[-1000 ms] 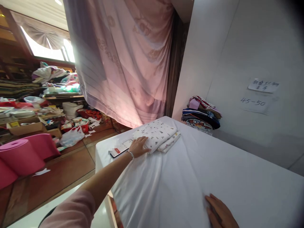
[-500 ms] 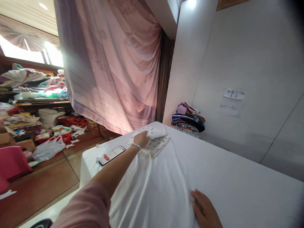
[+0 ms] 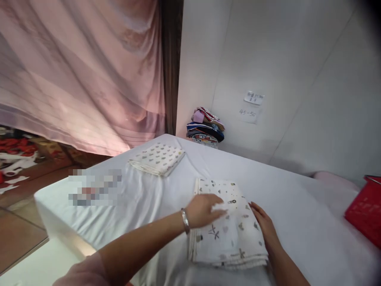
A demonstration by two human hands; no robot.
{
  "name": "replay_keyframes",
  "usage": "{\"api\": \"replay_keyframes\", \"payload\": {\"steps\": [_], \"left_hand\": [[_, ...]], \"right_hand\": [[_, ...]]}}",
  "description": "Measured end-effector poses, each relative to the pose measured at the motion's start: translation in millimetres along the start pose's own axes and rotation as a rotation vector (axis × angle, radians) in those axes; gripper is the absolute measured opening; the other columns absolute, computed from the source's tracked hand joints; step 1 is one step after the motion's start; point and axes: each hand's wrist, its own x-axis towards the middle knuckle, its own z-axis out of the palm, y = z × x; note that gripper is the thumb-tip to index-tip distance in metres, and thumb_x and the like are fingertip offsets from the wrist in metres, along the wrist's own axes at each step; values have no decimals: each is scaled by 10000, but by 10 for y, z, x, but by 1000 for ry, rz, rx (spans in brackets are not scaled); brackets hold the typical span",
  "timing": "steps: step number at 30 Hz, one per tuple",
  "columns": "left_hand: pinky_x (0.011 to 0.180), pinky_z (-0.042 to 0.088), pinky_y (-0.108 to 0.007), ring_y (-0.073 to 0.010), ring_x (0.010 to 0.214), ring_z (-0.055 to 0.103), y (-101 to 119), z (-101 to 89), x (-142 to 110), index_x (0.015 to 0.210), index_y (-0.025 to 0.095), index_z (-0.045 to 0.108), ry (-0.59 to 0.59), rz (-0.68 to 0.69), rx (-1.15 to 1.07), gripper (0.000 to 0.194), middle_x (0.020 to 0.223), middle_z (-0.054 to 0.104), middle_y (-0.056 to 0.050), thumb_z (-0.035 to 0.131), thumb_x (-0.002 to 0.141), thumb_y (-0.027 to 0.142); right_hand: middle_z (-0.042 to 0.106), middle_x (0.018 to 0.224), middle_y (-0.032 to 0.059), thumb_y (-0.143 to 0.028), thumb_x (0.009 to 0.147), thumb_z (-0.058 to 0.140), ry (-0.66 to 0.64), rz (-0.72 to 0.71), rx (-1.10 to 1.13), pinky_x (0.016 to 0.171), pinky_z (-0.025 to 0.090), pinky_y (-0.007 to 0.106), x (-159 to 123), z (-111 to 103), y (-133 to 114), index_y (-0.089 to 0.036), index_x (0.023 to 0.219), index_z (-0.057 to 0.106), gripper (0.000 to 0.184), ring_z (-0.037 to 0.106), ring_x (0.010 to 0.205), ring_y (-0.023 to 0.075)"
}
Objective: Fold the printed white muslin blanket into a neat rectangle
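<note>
A folded white cloth with small printed motifs (image 3: 226, 238) lies in front of me on the white-covered table (image 3: 300, 222). My left hand (image 3: 205, 210), with a silver bracelet at the wrist, is over the cloth's left part, thumb and fingers apart. At the cloth's right edge rests my right hand (image 3: 264, 222), its fingers stretched along the side and partly hidden. Farther back on the table is a second folded cloth (image 3: 157, 159), white with grey leaf-like prints, touched by neither hand.
A blurred-out flat object (image 3: 95, 190) lies at the table's left. Folded textiles (image 3: 205, 127) are stacked by the wall behind. A red container-like object (image 3: 364, 210) stands at far right. Pink curtains (image 3: 89, 79) hang at the back left.
The view has turned right. My left hand has left the far folded cloth and come back to a near cloth, which was not seen before. My right hand is now at this cloth's edge.
</note>
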Motion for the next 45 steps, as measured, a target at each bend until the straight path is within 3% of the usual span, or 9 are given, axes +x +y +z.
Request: {"api": "replay_keyframes", "payload": {"steps": [3,6,11,16,20,29,36,40,45], "left_hand": [[836,419,-333,-253,984,593,-386,-78,31,1122,246,598,144,-342,115,406,1139,618,-81,527,773,442],[768,432,-325,-243,880,620,-602,-12,-46,1132,227,568,53,-548,101,444,1033,646,-87,535,748,448],[584,440,-275,-195,691,613,-598,169,-100,1098,201,530,82,-701,-211,459,824,654,-52,555,724,466],[524,443,-229,-130,631,588,-477,275,-30,1094,199,501,292,-862,-788,490,872,630,-40,538,729,524],[623,496,-262,-148,691,625,-329,390,-58,1048,190,546,353,-820,-1117,429,878,650,-53,518,741,488],[1022,364,-321,-158,1104,544,-83,570,-65,1058,223,595,364,-385,-791,382,1141,628,-39,469,712,122],[648,467,-254,-116,690,575,-53,635,-35,1004,172,572,457,-546,-1050,344,1009,623,-68,605,676,269],[644,459,-257,-97,634,527,-146,622,-79,964,154,560,578,-636,-898,340,929,594,-42,609,669,315],[810,463,-339,-192,877,567,-319,630,-155,1083,144,541,528,-635,-485,477,1092,550,-97,633,647,316]], "right_hand": [[602,1202,93,-480,763,548,75,29,-72,848,507,339,-124,-197,-67,-173,1169,591,510,587,1057,244],[593,1216,67,-450,783,528,-13,-112,-244,912,470,356,-294,-170,-272,-215,1142,615,437,524,1144,253],[539,1287,41,-419,827,490,-469,-304,-323,1026,367,406,-617,296,-566,-252,1231,559,442,465,1209,236],[408,1402,43,-445,801,554,-643,-340,-343,1065,288,463,-807,735,-632,-272,1402,323,667,377,1273,263],[303,1461,43,-459,786,583,-645,-285,-218,1095,233,457,-870,903,-693,-261,1437,221,771,284,1331,253],[325,1451,39,-466,746,634,-344,16,190,1102,254,392,-731,967,-626,-241,1400,299,769,287,1332,228],[615,1162,71,-317,627,758,-367,296,555,824,498,330,-616,844,-594,-203,1381,323,878,609,995,237],[683,983,49,-285,580,781,-321,345,641,686,513,297,-611,787,-593,-181,1371,342,910,656,789,213],[704,880,43,-272,533,785,-310,392,669,676,513,310,-601,784,-610,-164,1274,476,809,663,744,225]]}}
